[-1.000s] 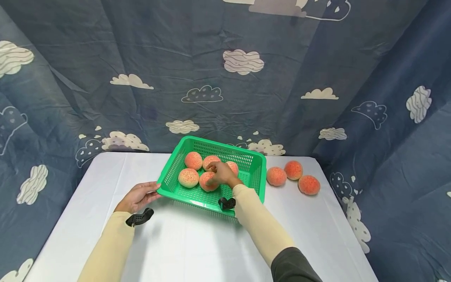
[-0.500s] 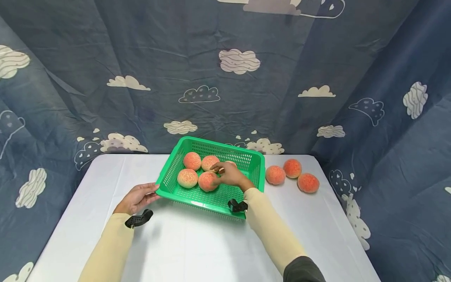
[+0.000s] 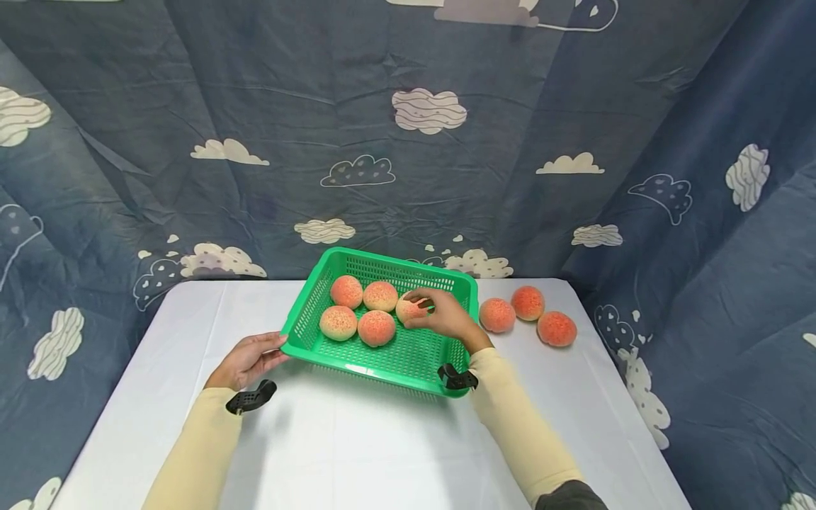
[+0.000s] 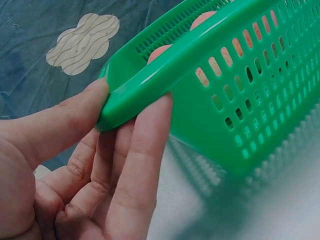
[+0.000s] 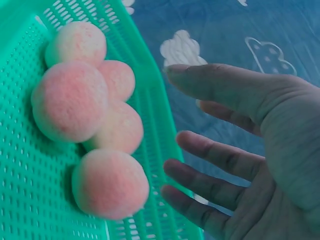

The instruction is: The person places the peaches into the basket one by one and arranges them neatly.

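Note:
Several round pink-orange peaches lie in a green perforated plastic basket (image 3: 382, 374), among them a front one (image 3: 377, 329) and a paler one (image 3: 405, 310) at the right end of the group. My left hand (image 3: 251, 360) pinches the basket's near-left corner; the left wrist view has the thumb over the rim (image 4: 145, 82) and fingers beneath it. Over the basket, my right hand (image 3: 449, 315) reaches in from the right, its fingers partly covering the paler peach in the head view. In the right wrist view the fingers are spread, apart from the nearest peach (image 5: 111, 184).
Three more peaches, one of them nearest the table's right side (image 3: 557, 329), lie on the white-covered table (image 3: 357, 453) right of the basket. A dark blue curtain (image 3: 287, 92) with cloud prints hangs behind and at both sides.
My right hand has drawn off the front peach and moved right to the paler peach. My left hand stays on the basket corner.

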`<state>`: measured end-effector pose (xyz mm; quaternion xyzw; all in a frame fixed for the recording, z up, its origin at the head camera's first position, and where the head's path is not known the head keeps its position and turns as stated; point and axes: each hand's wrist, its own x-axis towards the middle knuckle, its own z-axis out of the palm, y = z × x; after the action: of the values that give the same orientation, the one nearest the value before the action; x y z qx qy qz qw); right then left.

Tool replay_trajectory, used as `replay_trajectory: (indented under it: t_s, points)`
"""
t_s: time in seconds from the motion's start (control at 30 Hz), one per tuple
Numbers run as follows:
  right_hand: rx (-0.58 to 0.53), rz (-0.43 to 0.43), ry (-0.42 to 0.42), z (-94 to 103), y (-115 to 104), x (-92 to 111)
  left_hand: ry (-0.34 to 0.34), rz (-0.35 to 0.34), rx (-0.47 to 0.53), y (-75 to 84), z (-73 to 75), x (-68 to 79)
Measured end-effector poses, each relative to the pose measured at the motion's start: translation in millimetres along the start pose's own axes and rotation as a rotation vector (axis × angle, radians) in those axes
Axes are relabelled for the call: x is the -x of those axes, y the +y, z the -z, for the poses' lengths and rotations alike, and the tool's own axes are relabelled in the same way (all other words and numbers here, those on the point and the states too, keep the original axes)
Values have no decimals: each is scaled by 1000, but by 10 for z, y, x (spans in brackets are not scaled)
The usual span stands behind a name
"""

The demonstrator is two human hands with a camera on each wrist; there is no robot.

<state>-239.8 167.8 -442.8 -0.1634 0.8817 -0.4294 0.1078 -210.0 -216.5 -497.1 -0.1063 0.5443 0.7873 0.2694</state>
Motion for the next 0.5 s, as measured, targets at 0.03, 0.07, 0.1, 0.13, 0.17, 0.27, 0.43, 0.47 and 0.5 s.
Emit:
replay_trajectory:
  t_s: [0.03, 0.07, 0.1, 0.13, 0.17, 0.27, 0.43, 0.47, 0.5]
  points:
    - [-7, 8, 5, 28, 11, 29, 1, -1, -2, -4, 0, 2]
    - [-22, 10, 11, 59, 25, 56, -1, -1, -5, -6, 3, 2]
    - [-36, 14, 17, 90, 47, 78, 2, -3, -5, -10, 10, -1]
    - [-55, 8, 25, 125, 73, 98, 1, -2, -3, -13, 16, -3]
    - [-73, 9, 32, 160, 103, 116, 7, -1, -2, -15, 19, -3]
    - [-128, -8, 59, 273, 211, 170, -1, 2, -1, -13, 17, 4]
    - [-175, 22, 133, 457, 378, 278, -7, 0, 0, -12, 13, -4]
    - [-176, 34, 153, 487, 410, 301, -5, -2, 0, -14, 14, -9]
    - [-179, 36, 173, 515, 433, 327, -9, -5, -2, -14, 12, -13]
